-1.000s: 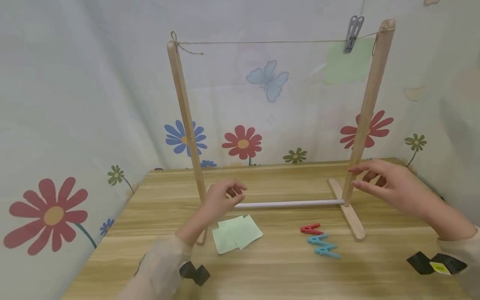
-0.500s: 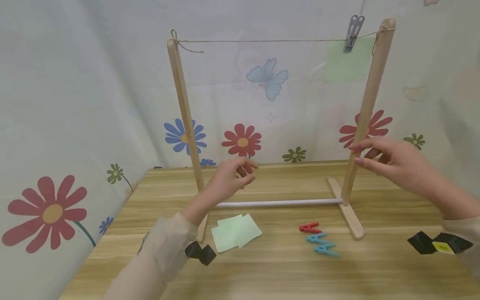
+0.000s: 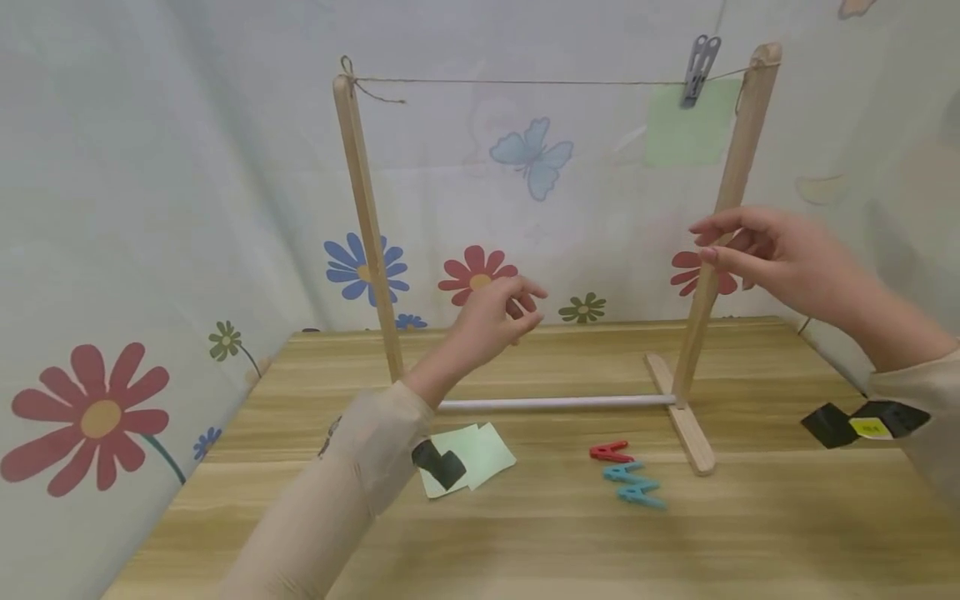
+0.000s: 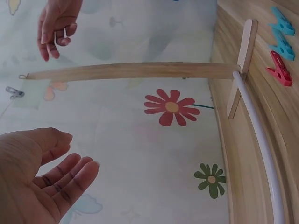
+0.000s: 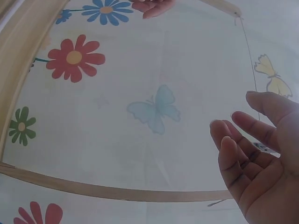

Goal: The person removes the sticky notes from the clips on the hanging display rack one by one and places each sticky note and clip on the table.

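Note:
My left hand (image 3: 495, 317) hangs in the air between the two posts, fingers loosely bent around nothing. In front of the right wooden post (image 3: 738, 158) is my right hand (image 3: 776, 254), also holding nothing, with thumb and fingertips apart in the right wrist view. A grey clothespin (image 3: 700, 71) grips a green paper square (image 3: 686, 125) on the string (image 3: 517, 81), near its right end. On the table, overlapping green paper squares (image 3: 491, 454) lie below my left forearm, partly hidden by the wrist strap. A red clothespin (image 3: 611, 452) lies beside two blue clothespins (image 3: 630, 473).
The left wooden post (image 3: 367, 217) and a white rod (image 3: 562, 402) complete the frame with a wooden foot (image 3: 690, 433) at right. The wooden table (image 3: 525, 550) ends at a curtain (image 3: 615, 225) printed with flowers and a butterfly.
Both hands have risen. The left has also moved right and forward, away from above the paper squares; the right has climbed along the right post. Clothespins and papers stay put.

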`<state>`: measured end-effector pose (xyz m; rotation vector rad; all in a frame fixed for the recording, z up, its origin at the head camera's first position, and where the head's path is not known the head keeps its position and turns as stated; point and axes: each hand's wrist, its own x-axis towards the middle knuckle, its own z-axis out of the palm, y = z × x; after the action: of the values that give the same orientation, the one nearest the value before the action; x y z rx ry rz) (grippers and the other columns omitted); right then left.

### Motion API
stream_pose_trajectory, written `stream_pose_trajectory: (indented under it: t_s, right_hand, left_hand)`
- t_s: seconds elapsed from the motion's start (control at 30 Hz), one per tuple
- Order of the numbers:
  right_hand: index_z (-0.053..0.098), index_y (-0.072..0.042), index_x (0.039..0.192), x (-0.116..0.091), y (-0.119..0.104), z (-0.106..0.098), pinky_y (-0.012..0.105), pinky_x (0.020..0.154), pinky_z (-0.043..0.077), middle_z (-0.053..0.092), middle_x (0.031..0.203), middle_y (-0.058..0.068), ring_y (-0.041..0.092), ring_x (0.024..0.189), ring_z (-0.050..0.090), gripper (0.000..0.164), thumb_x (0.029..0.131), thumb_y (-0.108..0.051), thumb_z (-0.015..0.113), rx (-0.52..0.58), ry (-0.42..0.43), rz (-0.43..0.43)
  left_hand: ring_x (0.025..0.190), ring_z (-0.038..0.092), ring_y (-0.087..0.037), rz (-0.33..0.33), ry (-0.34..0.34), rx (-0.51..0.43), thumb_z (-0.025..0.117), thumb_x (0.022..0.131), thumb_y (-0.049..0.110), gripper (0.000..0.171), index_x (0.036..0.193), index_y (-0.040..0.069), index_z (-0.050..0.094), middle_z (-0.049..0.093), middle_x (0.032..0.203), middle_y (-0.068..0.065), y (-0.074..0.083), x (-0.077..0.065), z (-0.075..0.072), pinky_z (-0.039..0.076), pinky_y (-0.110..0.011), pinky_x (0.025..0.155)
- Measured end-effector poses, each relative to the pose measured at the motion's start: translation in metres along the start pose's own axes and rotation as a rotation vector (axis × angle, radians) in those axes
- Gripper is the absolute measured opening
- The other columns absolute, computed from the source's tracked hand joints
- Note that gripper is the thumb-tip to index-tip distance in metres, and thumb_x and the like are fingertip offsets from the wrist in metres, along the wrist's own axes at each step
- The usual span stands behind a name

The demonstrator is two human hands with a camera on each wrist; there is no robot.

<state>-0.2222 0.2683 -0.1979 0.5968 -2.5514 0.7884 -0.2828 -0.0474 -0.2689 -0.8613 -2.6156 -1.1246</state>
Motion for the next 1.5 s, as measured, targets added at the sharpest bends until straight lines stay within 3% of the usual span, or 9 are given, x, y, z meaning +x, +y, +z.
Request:
stream_pose_trajectory:
  t_s: [0.27, 0.53, 0.8, 0.93, 1.17, 1.5]
  right_hand:
    - [0.063, -0.012, 0.119, 0.023, -0.009, -0.02, 0.016, 0.053, 0.041, 0.063, 0.078, -0.027, -0.005, 0.068, 0.058, 0.028, 0.093, -0.021, 0.064, 0.011, 0.053, -0.01]
    - [0.061, -0.01, 0.121, 0.045, -0.013, -0.041, 0.011, 0.053, 0.044, 0.061, 0.083, -0.025, 0.001, 0.057, 0.055, 0.03, 0.095, -0.024, 0.061, 0.053, 0.128, 0.007]
    - [0.056, -0.005, 0.13, 0.06, -0.017, -0.06, 0.006, 0.052, 0.043, 0.055, 0.086, -0.027, -0.009, 0.06, 0.055, 0.04, 0.095, -0.024, 0.059, 0.064, 0.216, 0.05]
    - [0.055, -0.01, 0.133, 0.067, -0.023, -0.066, 0.004, 0.054, 0.042, 0.054, 0.089, -0.025, -0.009, 0.062, 0.054, 0.041, 0.095, -0.027, 0.058, 0.068, 0.255, 0.08]
    - [0.055, -0.015, 0.132, 0.083, -0.035, -0.072, 0.003, 0.057, 0.043, 0.054, 0.092, -0.019, 0.0, 0.068, 0.053, 0.04, 0.095, -0.03, 0.058, 0.099, 0.266, 0.101]
    - [0.053, -0.013, 0.135, 0.097, -0.05, -0.077, 0.002, 0.06, 0.042, 0.051, 0.091, -0.021, -0.001, 0.074, 0.053, 0.042, 0.096, -0.029, 0.056, 0.074, 0.248, 0.132]
  left_hand:
    - [0.073, 0.065, -0.019, 0.039, 0.047, -0.023, 0.067, 0.09, 0.013, 0.031, 0.121, 0.009, 0.061, 0.065, 0.098, -0.009, 0.01, 0.022, 0.004, 0.056, -0.021, 0.055]
    - [0.072, 0.066, -0.023, 0.059, 0.099, -0.055, 0.066, 0.091, 0.015, 0.035, 0.124, 0.009, 0.058, 0.065, 0.097, -0.009, 0.022, 0.045, 0.004, 0.056, -0.022, 0.055]
    - [0.068, 0.064, -0.014, 0.087, 0.119, -0.138, 0.066, 0.091, 0.018, 0.037, 0.126, 0.012, 0.056, 0.064, 0.097, -0.006, 0.04, 0.065, 0.008, 0.057, -0.023, 0.057]
    - [0.071, 0.064, -0.015, 0.091, 0.137, -0.172, 0.066, 0.091, 0.018, 0.038, 0.127, 0.013, 0.055, 0.064, 0.1, -0.007, 0.048, 0.073, 0.008, 0.057, -0.024, 0.057]
    - [0.08, 0.067, -0.019, 0.079, 0.148, -0.2, 0.066, 0.091, 0.019, 0.039, 0.127, 0.013, 0.055, 0.064, 0.104, -0.007, 0.062, 0.086, 0.008, 0.057, -0.025, 0.057]
    - [0.087, 0.066, -0.014, 0.05, 0.159, -0.185, 0.065, 0.092, 0.02, 0.044, 0.133, 0.017, 0.049, 0.062, 0.116, -0.006, 0.09, 0.098, 0.005, 0.057, -0.021, 0.058]
